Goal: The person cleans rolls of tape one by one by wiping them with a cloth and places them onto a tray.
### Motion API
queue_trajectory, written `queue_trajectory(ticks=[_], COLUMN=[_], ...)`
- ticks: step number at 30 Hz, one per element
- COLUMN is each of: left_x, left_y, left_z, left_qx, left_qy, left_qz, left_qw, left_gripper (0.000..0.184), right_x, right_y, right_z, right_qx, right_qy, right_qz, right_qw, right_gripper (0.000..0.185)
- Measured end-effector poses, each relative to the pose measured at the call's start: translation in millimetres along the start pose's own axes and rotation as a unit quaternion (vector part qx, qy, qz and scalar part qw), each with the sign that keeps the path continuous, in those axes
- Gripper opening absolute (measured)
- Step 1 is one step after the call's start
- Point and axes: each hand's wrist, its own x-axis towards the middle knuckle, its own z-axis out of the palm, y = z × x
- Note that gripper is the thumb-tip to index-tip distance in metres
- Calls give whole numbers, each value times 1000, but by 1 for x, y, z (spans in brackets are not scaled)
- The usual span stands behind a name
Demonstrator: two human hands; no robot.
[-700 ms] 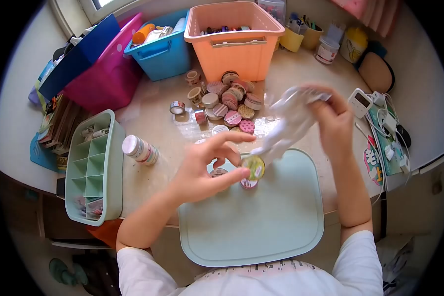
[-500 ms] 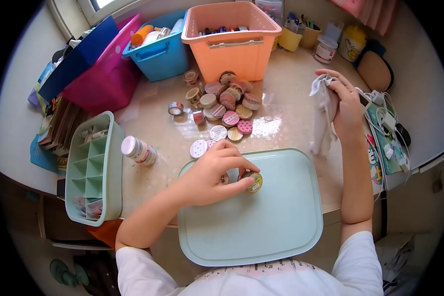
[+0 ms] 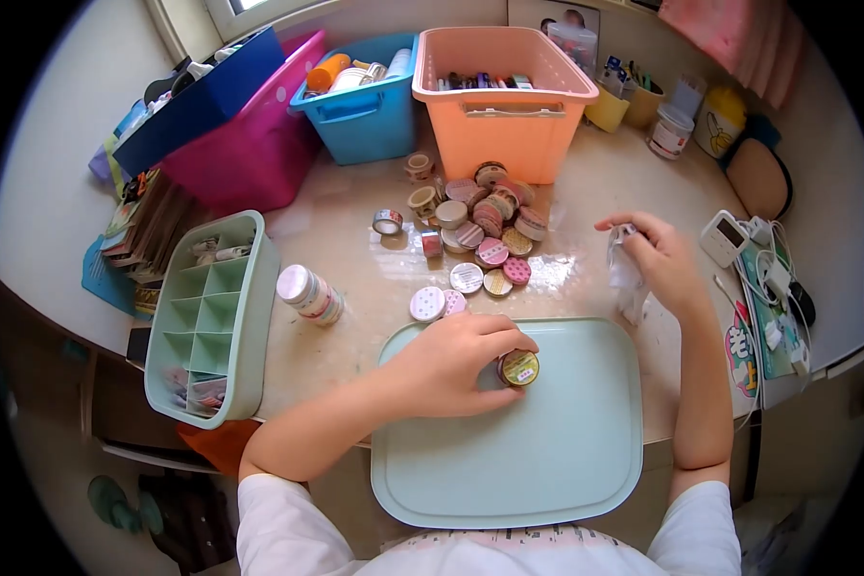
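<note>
Over the pale green lid my left hand curls its fingers and thumb around a yellow-green roll of washi tape; anything under the palm is hidden. My right hand grips a crumpled white cloth at the right, low over the table. Just beyond the lid lies a heap of washi tape rolls, mostly pink, red and beige. A stack of tape rolls stands tilted left of the lid.
A green divided box is at the left. Behind stand a magenta bin, a blue basket and an orange bin. White cables and a white device lie at the right, near a lidded jar.
The camera view has shifted, so everything sits further right and lower. My right hand has lowered with the cloth toward the table. My left hand stays at the tape roll.
</note>
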Motion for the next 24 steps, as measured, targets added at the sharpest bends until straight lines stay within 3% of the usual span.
queue_trajectory(ticks=[2,3,4,6,10,15,18,20,21,22,23,24], left_x=[1,1,2,2,2,1,3,7,7,7,6,3], left_y=[3,3,3,3,4,-1,-4,-21,-30,-43,-54,-64], left_z=[0,1,1,2,1,0,-10,-24,-27,-28,-27,-23], left_qx=[-28,-28,-49,-70,-21,-9,-55,-118,-117,63,240,240], left_qy=[-13,-13,-18,-22,-9,-19,41,185,184,232,272,273], left_qz=[-35,-34,-51,-67,-42,-32,-15,-83,-82,-111,-137,-135], left_qw=[999,999,997,995,999,999,998,972,973,964,922,922], left_gripper=[43,43,42,41,42,45,46,47,47,48,49,49], right_x=[-4,-7,-10,-15,-19,-19,-17,-15,-13,-12,-10,-9], right_y=[4,3,4,5,7,-1,-7,-1,3,5,7,8], right_z=[4,1,0,-3,-8,-6,-7,-11,-12,-10,-8,-6], right_qx=[-224,-242,-243,-341,-337,-379,-364,-346,-328,-328,-294,-260], right_qy=[-2,-53,-52,-145,-177,-182,-212,-196,-182,-180,-137,-93], right_qz=[-139,-81,-81,-57,-87,6,25,5,-15,-15,-66,-119], right_qw=[965,966,965,927,920,907,907,918,927,927,943,954], right_gripper=[31,35,35,45,58,56,49,46,43,43,40,38])
